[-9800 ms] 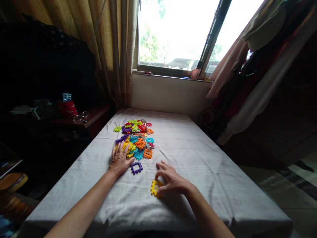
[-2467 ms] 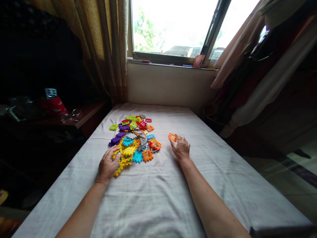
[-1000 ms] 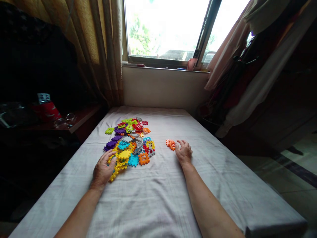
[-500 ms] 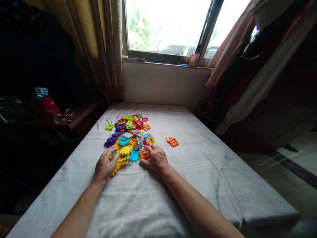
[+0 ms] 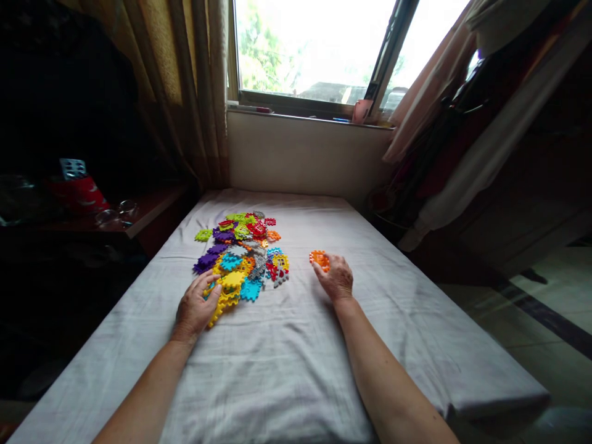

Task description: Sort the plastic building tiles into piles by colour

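Note:
A heap of flat, notched plastic building pieces in many colours lies left of the middle. My left hand point(image 5: 197, 306) is at its near left side, fingers and thumb curled around the edge of some yellow building pieces point(image 5: 232, 280). To the right, away from the heap, my right hand point(image 5: 337, 277) has its thumb and fingers closed on an orange building piece point(image 5: 319, 259); the fingers hide part of it and of whatever lies beneath. Near the heap's right edge are a yellow square-holed piece point(image 5: 280, 261) and a grey piece point(image 5: 280, 279). A light blue piece point(image 5: 250, 288) lies beside the yellow ones.
A pale cloth covers the table point(image 5: 287, 370). Beyond it are a wall and a window, with a pink cup point(image 5: 361, 111) on the sill. On the left a dark side table carries glasses point(image 5: 116, 213) and a red container point(image 5: 78, 194). Clothes hang at right.
My right hand has moved right with an orange piece from the heap's near edge to the separate orange pieces. A grey piece there is now uncovered. My left hand has stayed put.

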### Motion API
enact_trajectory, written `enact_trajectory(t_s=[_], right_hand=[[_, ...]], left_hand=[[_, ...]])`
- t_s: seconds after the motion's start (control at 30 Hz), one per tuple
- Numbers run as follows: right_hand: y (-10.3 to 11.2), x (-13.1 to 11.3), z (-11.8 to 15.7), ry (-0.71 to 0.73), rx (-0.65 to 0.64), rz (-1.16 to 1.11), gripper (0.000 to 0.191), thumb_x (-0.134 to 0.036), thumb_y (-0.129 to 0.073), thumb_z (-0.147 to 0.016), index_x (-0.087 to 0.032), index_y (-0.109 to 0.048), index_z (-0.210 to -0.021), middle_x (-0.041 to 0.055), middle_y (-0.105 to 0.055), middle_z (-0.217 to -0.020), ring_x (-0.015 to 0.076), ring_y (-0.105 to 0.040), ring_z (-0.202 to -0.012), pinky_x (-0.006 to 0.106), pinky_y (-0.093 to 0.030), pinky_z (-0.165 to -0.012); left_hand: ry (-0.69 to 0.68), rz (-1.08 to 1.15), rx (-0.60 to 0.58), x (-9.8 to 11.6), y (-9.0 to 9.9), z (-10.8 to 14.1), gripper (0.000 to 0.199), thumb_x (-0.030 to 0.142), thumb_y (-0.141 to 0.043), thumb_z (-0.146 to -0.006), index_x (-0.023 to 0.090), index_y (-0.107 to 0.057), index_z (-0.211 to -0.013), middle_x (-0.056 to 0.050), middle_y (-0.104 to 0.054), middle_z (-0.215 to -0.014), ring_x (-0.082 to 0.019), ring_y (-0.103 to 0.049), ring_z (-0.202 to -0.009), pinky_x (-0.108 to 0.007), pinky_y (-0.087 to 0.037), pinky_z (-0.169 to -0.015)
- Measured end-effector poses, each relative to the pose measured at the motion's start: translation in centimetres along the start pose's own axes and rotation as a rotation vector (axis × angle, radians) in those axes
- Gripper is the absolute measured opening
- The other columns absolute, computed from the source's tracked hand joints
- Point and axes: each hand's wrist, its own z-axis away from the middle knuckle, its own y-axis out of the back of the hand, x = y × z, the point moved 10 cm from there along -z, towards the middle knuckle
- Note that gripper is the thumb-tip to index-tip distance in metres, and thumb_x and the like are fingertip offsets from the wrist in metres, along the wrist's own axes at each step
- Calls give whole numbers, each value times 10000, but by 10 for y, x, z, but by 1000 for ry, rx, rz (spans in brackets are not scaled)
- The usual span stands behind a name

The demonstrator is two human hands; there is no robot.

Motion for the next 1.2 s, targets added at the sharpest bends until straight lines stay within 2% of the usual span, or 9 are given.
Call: enact_trajectory(t_s=[0.13, 0.33, 0.43, 0.57, 0.67, 0.73, 0.83, 0.93, 1.2], right_hand=[[-2, 41, -3, -196, -22, 58, 433, -421, -615, -863, -177, -650, -1219, 143, -633, -1153, 271, -586, -1041, 370, -432, -893], [0, 41, 1, -239, -4, 75, 369, -394, -600, -877, -191, -685, -1173, 152, -609, -1175, 292, -564, -1078, 413, -413, -897], [1, 2, 3, -66, 25, 27, 288, -325, -593, -888, -203, -706, -1124, 130, -612, -1183, 267, -559, -1075, 396, -404, -916], [-18, -97, 23, 367, -108, -117, 228, -260, -543, -913, -237, -729, -1043, 81, -661, -1128, 220, -566, -1050, 351, -389, -952], [-36, -164, 43, 607, -229, -149, 274, -312, -539, -916, -251, -692, -1135, 69, -639, -1245, 232, -523, -1159, 360, -369, -987], [-48, -190, 47, 666, -290, -127, 359, -329, -571, -886, -250, -641, -1229, 71, -584, -1356, 252, -457, -1260, 390, -341, -1022], [-67, -204, 44, 672, -389, -78, 439, -318, -624, -824, -251, -615, -1257, 67, -585, -1366, 265, -423, -1298, 418, -324, -1025], [-74, -202, 40, 672, -420, -49, 297, -330, -623, -829, -245, -686, -1106, 56, -676, -1202, 251, -496, -1198, 406, -338, -983], [-48, -183, 35, 636, -206, -209, 173, -340, -591, -909, -251, -740, -899, 31, -727, -1089, 208, -586, -1070, 357, -362, -951]], left_hand=[[-4, 2, 10, 0, 0, 0, 337, 456, -527, -818, 231, -696, -1003, -79, -683, -1209, -237, -634, -1133, -374, -487, -1031], [-27, -58, -28, 5, -1, 1, 384, 480, -501, -856, 210, -692, -1050, -102, -664, -1241, -247, -622, -1151, -394, -477, -1037], [-97, -182, -103, 21, -8, 6, 447, 524, -522, -861, 249, -658, -1186, -100, -597, -1356, -284, -557, -1243, -490, -412, -1085], [-252, -324, -238, 47, -24, 18, 521, 549, -610, -814, 315, -613, -1280, -108, -514, -1454, -351, -436, -1356, -650, -226, -1132], [-287, -365, -242, 53, -27, 22, 509, 494, -615, -824, 302, -604, -1295, -120, -510, -1456, -351, -440, -1353, -647, -205, -1135], [-261, -376, -198, 50, -23, 21, 481, 440, -591, -845, 282, -596, -1300, -122, -535, -1432, -335, -465, -1334, -617, -236, -1134], [-202, -369, -109, 40, -14, 17, 425, 365, -546, -868, 262, -601, -1276, -113, -599, -1364, -302, -510, -1294, -563, -299, -1121], [-160, -334, -32, 30, -6, 13, 404, 318, -503, -870, 241, -606, -1253, -106, -634, -1318, -285, -551, -1250, -520, -359, -1096], [-110, -152, 39, 17, 6, 3, 377, 332, -457, -867, 184, -614, -1175, -122, -670, -1242, -273, -616, -1160, -445, -484, -1002]])
